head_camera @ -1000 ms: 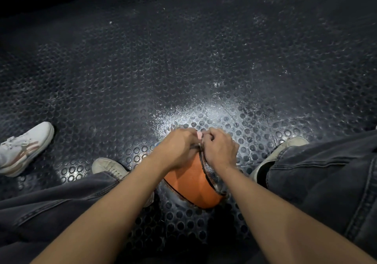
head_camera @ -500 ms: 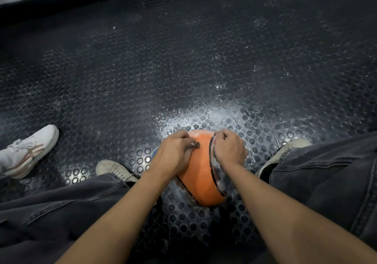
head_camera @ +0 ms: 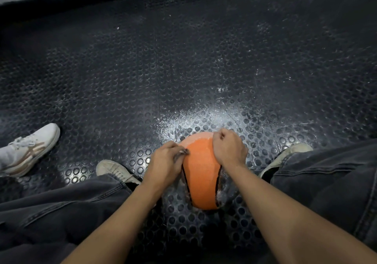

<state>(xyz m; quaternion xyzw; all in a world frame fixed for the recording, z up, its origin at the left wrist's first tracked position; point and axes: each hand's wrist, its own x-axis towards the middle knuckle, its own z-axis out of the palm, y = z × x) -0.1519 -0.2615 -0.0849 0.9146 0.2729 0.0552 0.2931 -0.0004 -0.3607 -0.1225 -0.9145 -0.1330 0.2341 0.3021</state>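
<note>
Floor: The black studded rubber floor [head_camera: 183,59] is filling the whole view, and a pale dusty sheen [head_camera: 195,116] is showing on it just beyond the ball.
Legs: Your dark grey trousers [head_camera: 61,208] are framing the bottom of the view, one leg on each side.
Ball: The orange ball [head_camera: 201,174] is sitting on the floor between your feet, directly under your hands.
Cover: A thin see-through cover [head_camera: 221,190] with a dark rim is wrapping the ball's sides. Its two edges are standing apart, leaving a strip of bare orange showing between them.
Other shoe: A white trainer [head_camera: 30,147] is resting at the far left, well apart from the ball.
Your shoes: Your left shoe [head_camera: 114,169] and right shoe [head_camera: 285,155] are poking out from the trouser hems on either side of the ball.
Left hand: Your left hand [head_camera: 163,163] is curling against the ball's left side, its fingers pinching the cover's left edge.
Right hand: Your right hand [head_camera: 228,149] is bunching into a tight curl at the ball's upper right and gripping the cover's right edge. The fingertips are hiding underneath.
</note>
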